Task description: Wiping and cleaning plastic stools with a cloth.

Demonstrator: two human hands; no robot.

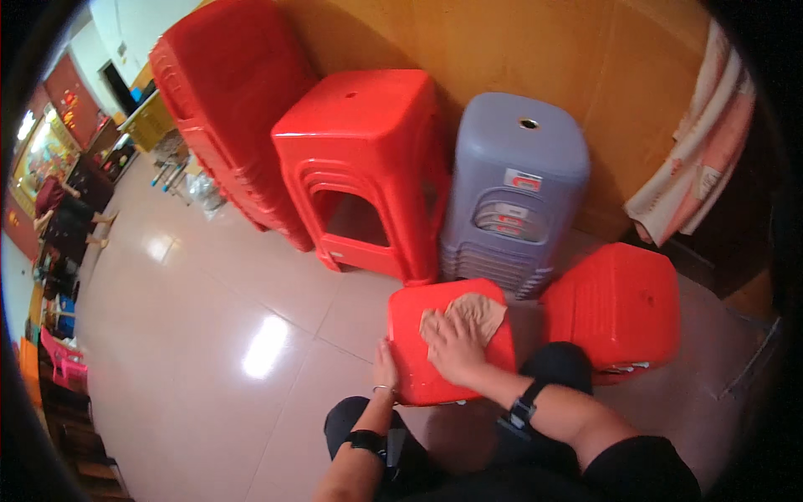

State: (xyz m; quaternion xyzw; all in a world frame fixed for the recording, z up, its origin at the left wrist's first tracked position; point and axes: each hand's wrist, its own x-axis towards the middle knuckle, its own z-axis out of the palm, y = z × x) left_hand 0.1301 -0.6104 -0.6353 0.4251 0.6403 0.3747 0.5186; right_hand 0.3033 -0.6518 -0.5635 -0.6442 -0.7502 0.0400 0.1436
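Note:
Before my knees stands a red plastic stool (411,364), its square seat facing up. My right hand (455,348) presses a crumpled tan cloth (480,314) flat against the seat, fingers spread over it. Along the seat's left edge rests my left hand (385,365), touching the side of the stool; whether its fingers curl under the rim is hidden. Small specks lie on the near part of the seat. Each forearm wears a black strap.
Beyond the stool stand a tall stack of red stools (232,113), another red stool (361,116) and a stack of grey-blue stools (521,144). A red stool (627,314) sits by my right knee. A towel (696,157) hangs at right. A person (66,207) is far left on the tiled floor (207,401).

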